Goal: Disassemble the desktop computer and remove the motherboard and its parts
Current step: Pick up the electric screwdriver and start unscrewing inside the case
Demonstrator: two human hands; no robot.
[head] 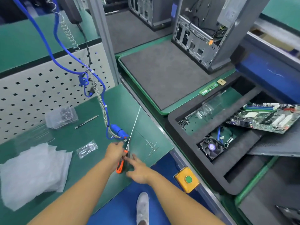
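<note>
An orange-and-black screwdriver (120, 166) with a long thin shaft lies on the green bench mat (90, 140). My left hand (115, 153) curls its fingers round the top of the handle. My right hand (138, 170) rests against the handle's lower side with fingers extended. The motherboard (266, 118) lies tilted on the black foam tray (183, 137) at the right. A cooling fan (211, 147) sits in a tray compartment, with loose screws (184, 123) in another. The open computer case (206, 33) stands on a grey pad at the back right.
A blue hose with a coiled spring (100, 101) hangs down to a blue tool (117, 129) just beyond my hands. Plastic bags (32, 172) lie at the left, a RAM stick (208, 88) on the pallet edge, and a yellow button box (187, 179) at the bench edge.
</note>
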